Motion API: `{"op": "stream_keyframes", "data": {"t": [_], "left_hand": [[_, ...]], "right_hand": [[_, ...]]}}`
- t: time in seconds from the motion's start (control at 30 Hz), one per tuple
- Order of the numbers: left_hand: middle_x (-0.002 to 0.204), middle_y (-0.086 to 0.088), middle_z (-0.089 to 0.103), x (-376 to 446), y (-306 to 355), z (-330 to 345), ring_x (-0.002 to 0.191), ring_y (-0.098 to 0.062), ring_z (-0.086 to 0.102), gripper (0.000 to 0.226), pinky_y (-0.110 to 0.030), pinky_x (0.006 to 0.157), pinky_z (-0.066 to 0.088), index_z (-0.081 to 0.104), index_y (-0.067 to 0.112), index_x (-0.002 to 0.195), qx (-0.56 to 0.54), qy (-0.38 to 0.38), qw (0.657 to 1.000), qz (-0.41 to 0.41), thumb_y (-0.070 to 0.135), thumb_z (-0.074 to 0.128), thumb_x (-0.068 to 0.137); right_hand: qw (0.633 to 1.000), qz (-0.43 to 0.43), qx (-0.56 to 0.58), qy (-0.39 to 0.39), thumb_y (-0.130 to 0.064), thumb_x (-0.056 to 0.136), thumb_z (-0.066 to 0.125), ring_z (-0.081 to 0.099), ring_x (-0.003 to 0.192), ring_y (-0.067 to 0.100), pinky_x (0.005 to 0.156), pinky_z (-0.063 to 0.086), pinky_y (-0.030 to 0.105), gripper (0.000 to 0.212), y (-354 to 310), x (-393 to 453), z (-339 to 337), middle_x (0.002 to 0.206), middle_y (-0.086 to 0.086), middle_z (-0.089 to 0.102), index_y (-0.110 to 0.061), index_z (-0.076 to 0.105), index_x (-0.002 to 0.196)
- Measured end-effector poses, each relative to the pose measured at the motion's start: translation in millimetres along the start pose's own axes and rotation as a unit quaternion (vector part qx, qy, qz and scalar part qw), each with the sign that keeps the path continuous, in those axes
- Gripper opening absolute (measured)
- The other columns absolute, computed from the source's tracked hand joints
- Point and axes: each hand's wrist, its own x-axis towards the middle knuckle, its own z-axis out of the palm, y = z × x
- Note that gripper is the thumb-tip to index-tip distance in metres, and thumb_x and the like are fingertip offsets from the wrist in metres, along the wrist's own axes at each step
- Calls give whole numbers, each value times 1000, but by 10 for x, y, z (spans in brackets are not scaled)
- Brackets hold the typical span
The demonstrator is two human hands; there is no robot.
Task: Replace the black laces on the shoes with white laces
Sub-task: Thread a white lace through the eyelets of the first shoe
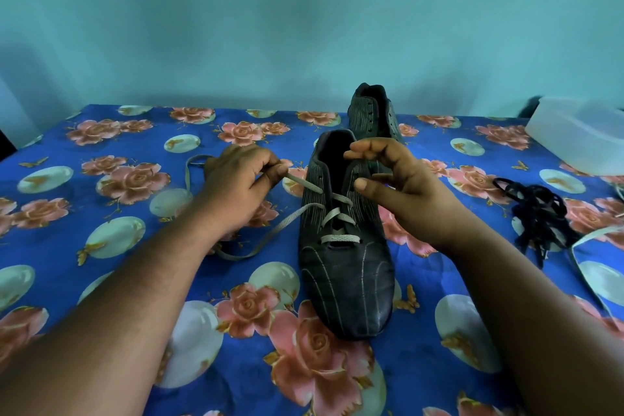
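White flat lace (337, 213) already crosses the lower eyelets of the near dark striped leather shoe (344, 267) on the floral blue cloth (135, 132); its upper eyelets stand unlaced. The left hand (236, 186) pinches one lace end, its grip pressed together. The right hand (391, 172) curls at the shoe's opening; what it holds I cannot tell. Behind, the second dark shoe (371, 111) looks laceless. Removed black laces (537, 213) lie heaped to the right.

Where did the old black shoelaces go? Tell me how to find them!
Start at the flowery blue cloth and find the near shoe, the one with white lace. Look past the right hand toward the cloth's right side. The black laces lie there in a loose tangled heap, the only dark bundle, beside a flat white lace.
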Motion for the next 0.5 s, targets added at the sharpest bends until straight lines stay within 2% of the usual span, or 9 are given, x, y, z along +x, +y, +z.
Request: {"op": "stream_keyframes", "data": {"t": [0.1, 0.2, 0.27, 0.3, 0.37, 0.4, 0.47, 0.5], "left_hand": [[103, 8, 63, -13, 32, 2, 111, -24, 52, 49, -47, 92, 36, 66, 24, 96, 45, -9, 999, -22, 65, 40, 95], [114, 7, 62, -24, 121, -48, 119, -22, 51, 39, -44, 95, 31, 65, 27, 100, 51, 18, 998, -35, 61, 48, 94], [104, 9, 63, -41, 187, -128, 105, -13, 55, 35, -40, 89, 38, 61, 27, 94, 22, 46, 998, -24, 60, 53, 96], [92, 12, 62, -52, 239, -185, 90, -8, 57, 38, -35, 79, 42, 59, 25, 88, -13, 45, 999, -18, 62, 52, 96], [67, 6, 58, -72, 347, -309, 62, -6, 55, 48, -28, 59, 41, 60, 23, 79, -93, -18, 995, -25, 65, 49, 97], [62, 1, 57, -90, 405, -354, 56, -7, 56, 50, -22, 54, 41, 63, 20, 76, -124, -73, 989, -36, 64, 49, 96], [57, -2, 52, -132, 494, -383, 51, -3, 52, 52, -9, 56, 38, 64, 8, 74, -156, -182, 970, -37, 56, 55, 92], [59, -3, 51, -152, 509, -390, 52, -1, 48, 52, -7, 58, 37, 64, 5, 75, -162, -223, 961, -33, 54, 58, 90]], "right_hand": [[1000, 0, -24, 2, -21, 94, 71, 57, 125, 2, 105, 41, 17, 48, 16, -1, 34, 133, -13, 63, -22, 54, 138], [999, 0, -38, 5, -23, 93, 72, 58, 122, 1, 98, 39, 9, 49, 21, -5, 56, 131, -9, 63, -23, 55, 138], [999, -4, -41, 12, -30, 91, 71, 57, 123, 0, 98, 39, 9, 50, 1, -3, 65, 133, -10, 62, -24, 55, 138], [999, -10, -48, 19, -32, 91, 70, 56, 125, 1, 100, 40, 11, 49, -9, 2, 68, 135, -11, 61, -25, 56, 137], [997, -22, -65, 36, -30, 93, 70, 53, 129, 4, 103, 41, 16, 44, -17, 6, 74, 135, -14, 60, -26, 57, 135], [996, -25, -70, 49, -27, 94, 71, 52, 129, 5, 102, 42, 18, 40, -23, 4, 77, 133, -14, 60, -27, 59, 133], [993, -33, -76, 83, -24, 96, 71, 54, 123, 7, 96, 43, 17, 31, -47, -5, 77, 124, -16, 62, -30, 62, 125], [991, -43, -83, 98, -25, 95, 71, 56, 116, 7, 93, 42, 15, 27, -65, -6, 86, 118, -17, 62, -30, 64, 121]]}}
